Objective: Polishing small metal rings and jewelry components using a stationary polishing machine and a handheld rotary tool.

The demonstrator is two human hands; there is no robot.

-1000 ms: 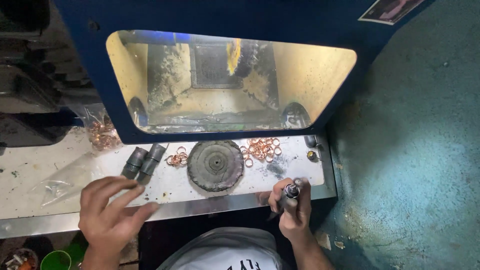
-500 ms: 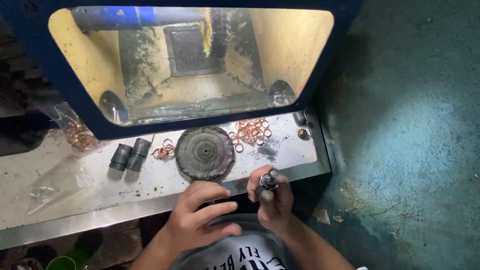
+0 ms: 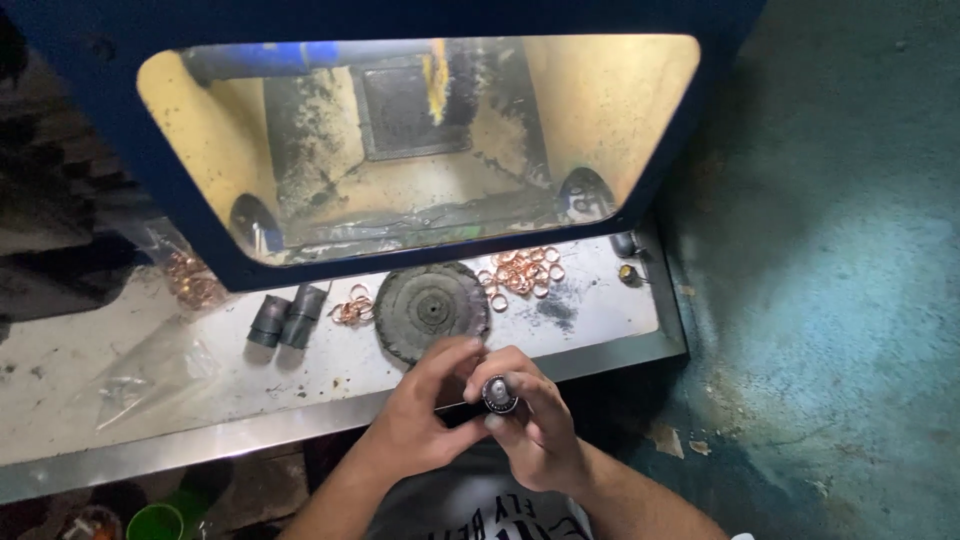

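Since 1 second ago the left hand [image 3: 425, 415] has left the tabletop [image 3: 90, 370] near the 2 dark sleeves and come across to meet the right hand [image 3: 530, 425] in front of the body; half a second ago the 2 hands were already together, and the view has since drifted a little so the bench sits higher in frame.

The right hand is closed around a small dark cylindrical metal part [image 3: 499, 394], held upright with its round, ringed end face toward the camera. The left hand is curled beside it, fingertips touching the part near its top. Both hands hover just off the front edge of the tabletop, over the person's shirt.

On the tabletop, directly beyond the hands, lies a round dark wire-brush disc [image 3: 430, 310]. To its left is a small cluster of copper rings [image 3: 352, 308], then 2 short dark metal sleeves [image 3: 288, 317] lying side by side and touching. To the disc's right is a larger scatter of copper washers [image 3: 522, 270], with a smear of dark grit just beside it. A clear plastic bag [image 3: 150, 365] lies at the left, and another bag of copper pieces [image 3: 190, 280] sits near the blue cabinet [image 3: 120, 180], whose window shows a yellow-lit, grimy interior.
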